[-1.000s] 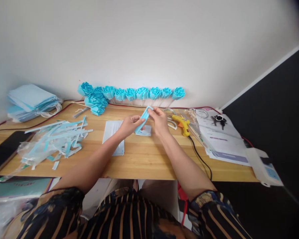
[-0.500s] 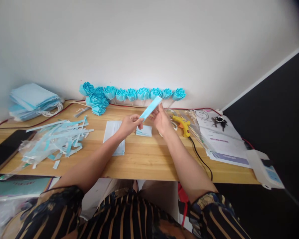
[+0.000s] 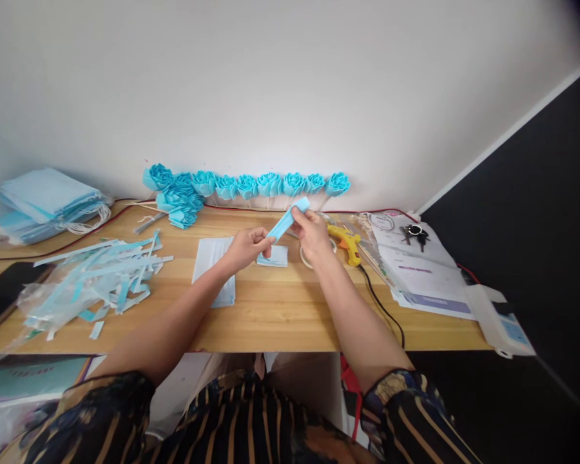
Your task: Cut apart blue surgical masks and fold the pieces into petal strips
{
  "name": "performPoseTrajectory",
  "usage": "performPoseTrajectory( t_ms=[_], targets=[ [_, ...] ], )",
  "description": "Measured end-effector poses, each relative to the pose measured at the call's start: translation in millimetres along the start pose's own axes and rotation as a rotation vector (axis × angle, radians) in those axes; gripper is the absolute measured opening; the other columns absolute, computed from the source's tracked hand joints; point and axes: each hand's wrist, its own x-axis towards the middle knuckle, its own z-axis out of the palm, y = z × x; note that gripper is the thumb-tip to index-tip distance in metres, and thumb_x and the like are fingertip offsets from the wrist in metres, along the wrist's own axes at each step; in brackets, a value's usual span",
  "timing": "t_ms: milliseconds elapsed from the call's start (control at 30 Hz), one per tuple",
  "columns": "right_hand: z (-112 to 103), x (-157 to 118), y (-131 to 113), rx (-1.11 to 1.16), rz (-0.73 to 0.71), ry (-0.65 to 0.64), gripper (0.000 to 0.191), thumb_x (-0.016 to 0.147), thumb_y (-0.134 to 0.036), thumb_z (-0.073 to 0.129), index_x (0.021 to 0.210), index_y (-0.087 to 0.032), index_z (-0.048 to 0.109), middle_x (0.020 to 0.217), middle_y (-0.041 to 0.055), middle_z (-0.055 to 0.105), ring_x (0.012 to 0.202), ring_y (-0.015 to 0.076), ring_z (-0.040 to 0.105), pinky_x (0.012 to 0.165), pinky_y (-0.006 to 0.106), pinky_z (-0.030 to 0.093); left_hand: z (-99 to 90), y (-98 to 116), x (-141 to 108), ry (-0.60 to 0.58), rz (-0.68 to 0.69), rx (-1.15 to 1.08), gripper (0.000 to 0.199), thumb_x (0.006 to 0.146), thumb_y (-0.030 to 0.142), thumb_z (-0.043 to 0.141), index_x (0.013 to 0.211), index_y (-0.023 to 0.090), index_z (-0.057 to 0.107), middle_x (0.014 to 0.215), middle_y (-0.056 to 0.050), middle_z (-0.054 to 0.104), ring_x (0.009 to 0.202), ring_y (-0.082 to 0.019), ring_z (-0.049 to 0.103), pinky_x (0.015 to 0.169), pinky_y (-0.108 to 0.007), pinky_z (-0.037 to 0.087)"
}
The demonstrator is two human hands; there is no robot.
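Observation:
A folded light-blue strip of mask fabric (image 3: 284,223) slants up to the right above the table. My left hand (image 3: 249,249) pinches its lower end. Nearer its upper end, my right hand (image 3: 313,236) grips it with the thumb on top. Below the strip lies a small stack of pale blue fabric pieces (image 3: 274,257), partly hidden by my left hand. Flat face masks (image 3: 207,258) lie under and beside my left wrist. To the right of my right hand are a yellow glue gun (image 3: 350,243) and a roll of tape (image 3: 305,256), which the hand partly covers.
Blue fabric flowers (image 3: 269,185) line the wall. At left are a pile of masks (image 3: 48,196), loose cut strips (image 3: 111,267) with a plastic bag, and a dark phone (image 3: 9,290). Papers (image 3: 415,270) with keys (image 3: 415,233) and a white power strip (image 3: 500,319) sit at right.
My right hand has closed its thumb onto the strip, which it earlier supported from behind with looser fingers. The strip's upper end now bends slightly. The whole view has shifted a little.

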Motion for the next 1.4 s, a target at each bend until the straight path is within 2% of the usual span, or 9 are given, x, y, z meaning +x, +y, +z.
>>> performPoseTrajectory(
  t_ms=[400,500,600,733,900,1000,1100,1167,1400],
  targets=[
    [-10,8,1,0.145,-0.053,0.098,0.028,0.063,-0.042,0.083,0.078,-0.023,0.068,0.073,-0.0041,0.067,0.067,0.01,0.06,0.061,0.022,0.05,-8.4,0,1,-0.046,-0.001,0.054,0.036,0.078,0.051,0.064,0.067,0.017,0.056,0.056,-0.001,0.064,0.048,-0.009,0.044,0.05,-0.023,0.031],
    [-9,5,0,0.181,-0.006,0.021,0.032,0.065,-0.046,0.082,0.084,-0.025,0.068,0.08,-0.0036,0.069,0.073,0.0113,0.063,0.062,0.022,0.051,-10.2,1,2,-0.01,-0.003,0.001,0.037,0.077,0.052,0.065,0.066,0.017,0.056,0.055,0.0,0.063,0.049,-0.009,0.045,0.052,-0.023,0.034],
    [-5,-1,-3,0.181,0.102,-0.167,0.039,0.067,-0.053,0.08,0.095,-0.028,0.069,0.09,-0.0028,0.071,0.082,0.0132,0.065,0.065,0.024,0.053,-11.3,1,4,0.057,-0.01,-0.123,0.038,0.076,0.052,0.068,0.068,0.017,0.056,0.053,0.001,0.061,0.052,-0.01,0.052,0.059,-0.024,0.041],
    [2,-10,-4,0.076,0.159,-0.325,0.041,0.069,-0.048,0.079,0.102,-0.027,0.069,0.102,0.0004,0.072,0.093,0.0167,0.065,0.065,0.025,0.052,-12.2,-1,5,0.077,-0.01,-0.273,0.038,0.075,0.053,0.07,0.072,0.016,0.058,0.054,0.0,0.062,0.051,-0.011,0.054,0.06,-0.025,0.043],
    [6,-12,1,0.02,0.122,-0.319,0.033,0.071,-0.042,0.074,0.098,-0.024,0.07,0.102,0.0019,0.073,0.092,0.0186,0.066,0.061,0.025,0.05,-9.2,-5,3,-0.026,-0.032,-0.328,0.043,0.073,0.056,0.072,0.069,0.016,0.058,0.056,0.0,0.062,0.053,-0.01,0.054,0.061,-0.025,0.044],
    [9,-13,2,-0.06,0.075,-0.229,0.033,0.071,-0.04,0.073,0.099,-0.023,0.07,0.091,-0.0005,0.072,0.08,0.0151,0.064,0.062,0.024,0.05,-7.4,-9,5,-0.07,-0.059,-0.313,0.049,0.071,0.062,0.072,0.071,0.015,0.061,0.061,-0.002,0.065,0.058,-0.012,0.058,0.064,-0.026,0.046],
    [12,-15,4,-0.155,0.003,-0.154,0.028,0.069,-0.038,0.074,0.091,-0.021,0.068,0.081,-0.0024,0.07,0.071,0.0135,0.061,0.062,0.026,0.051,-8.0,-10,8,0.004,-0.047,-0.311,0.057,0.07,0.069,0.068,0.084,0.014,0.066,0.074,-0.005,0.069,0.069,-0.015,0.063,0.069,-0.027,0.049],
    [13,-15,6,-0.201,-0.041,-0.177,0.028,0.07,-0.039,0.074,0.09,-0.021,0.066,0.081,-0.002,0.071,0.072,0.0154,0.063,0.063,0.027,0.053,-9.1,-9,9,0.062,-0.018,-0.321,0.06,0.072,0.071,0.065,0.092,0.014,0.066,0.082,-0.006,0.069,0.076,-0.016,0.064,0.07,-0.027,0.049],
    [14,-17,17,-0.357,-0.084,-0.323,0.053,0.074,-0.036,0.073,0.125,-0.028,0.06,0.091,-0.0011,0.075,0.075,0.0192,0.069,0.064,0.031,0.059,-11.1,-2,9,0.16,-0.013,-0.359,0.05,0.072,0.062,0.069,0.087,0.015,0.067,0.079,-0.002,0.064,0.07,-0.013,0.058,0.064,-0.024,0.046]
  ],
)
